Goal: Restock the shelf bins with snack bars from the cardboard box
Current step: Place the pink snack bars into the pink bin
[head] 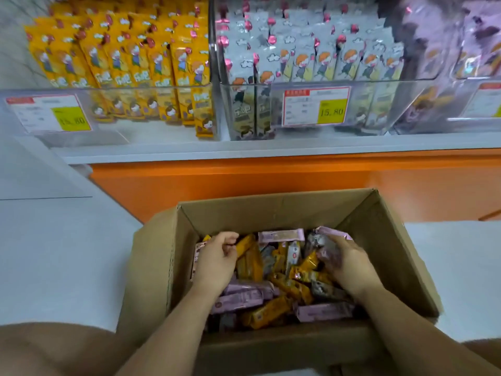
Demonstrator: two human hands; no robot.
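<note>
The open cardboard box [271, 213] sits low in front of the shelf [244, 151], and both of the person's hands are down inside it. It holds a loose jumble of snack bars [284, 284] in yellow, pink and grey wrappers, lying at all angles. The right hand [349, 267] is at the right side of the box, its fingers closed round a bunch of pink and grey bars [326, 244] whose ends stick up past the fingertips. The left hand [217, 257] is over the left side of the pile with its fingers curled in towards the thumb, just beside a yellow bar [245, 244]; I cannot tell whether it has hold of anything. Up on the shelf stand three clear bins side by side. The left bin [108, 89] is packed with upright yellow bars [122, 58], the middle bin [379, 82] with grey bars [325, 58], and the right bin [433, 104] with pinkish-purple packs [433, 36], which are too blurred to read. The left bin carries a price tag [51, 112] on its front, and the middle bin has a second tag [315, 105], each with a yellow patch marked 15.80. Below the shelf edge runs an orange panel [271, 180], just behind the box.
</note>
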